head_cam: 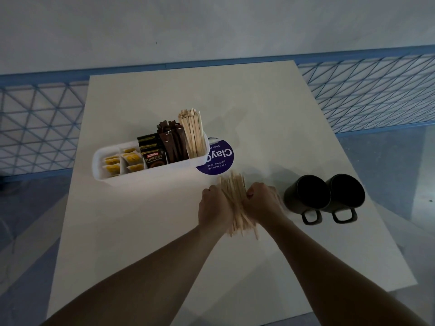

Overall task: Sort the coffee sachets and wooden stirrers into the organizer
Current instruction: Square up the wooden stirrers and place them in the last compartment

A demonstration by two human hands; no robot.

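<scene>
Two hands are closed around one loose bundle of wooden stirrers (243, 222) near the middle of the table (259, 109): the left hand (213, 205) is curled on one flank, the right hand (261, 201) on the other. Light, stiff, slippery sticks are judged likely to fan out, so the bundle is best squeezed at mid-length. Two black mugs (307, 195) are seen at 3 o'clock. At 11 o'clock the white organizer (101, 161) is found, upright stirrers (191, 132) already stocked beside its coffee sachets (153, 157).
</scene>
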